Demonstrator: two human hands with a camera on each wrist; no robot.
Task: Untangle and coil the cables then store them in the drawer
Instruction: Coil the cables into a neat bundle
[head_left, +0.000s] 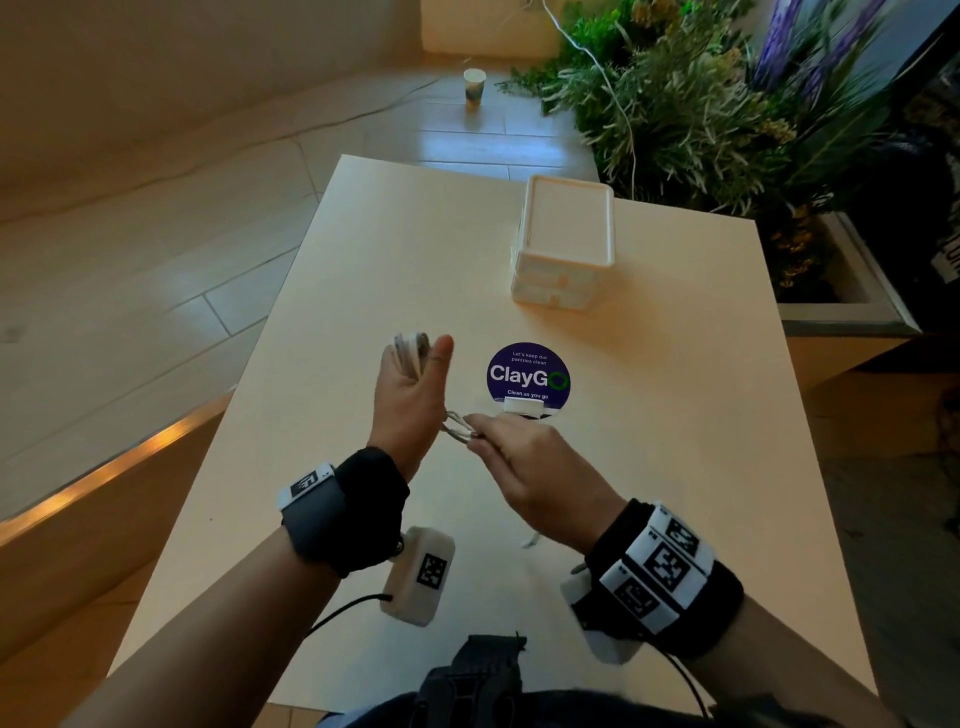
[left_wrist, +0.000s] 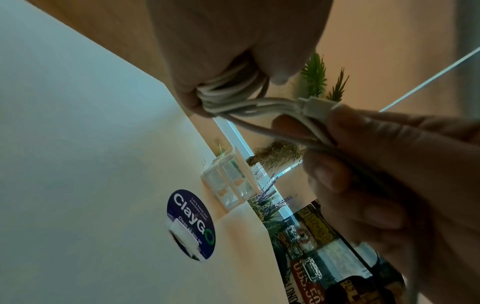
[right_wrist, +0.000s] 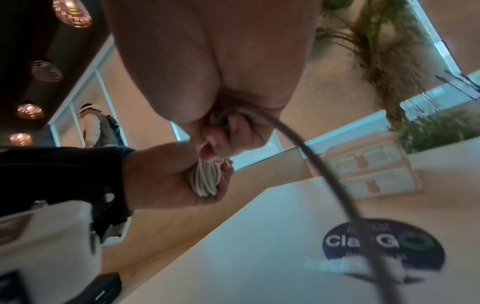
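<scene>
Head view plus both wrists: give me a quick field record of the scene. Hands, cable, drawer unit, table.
left hand: raised above the table, holds the coiled white cable
coiled white cable: several loops bunched in the left hand, loose end leading to the right hand
right hand: pinches the cable's loose end close beside the left hand
drawer unit: white, two stacked drawers, both shut, far side of table
round sticker: dark, reads ClayGo, between hands and drawer unit
table: pale top
stage: coiling under way, nothing stored yet

White cable coiled around left hand, tail pinched by right hand; small white drawer unit closed beyond.
</scene>
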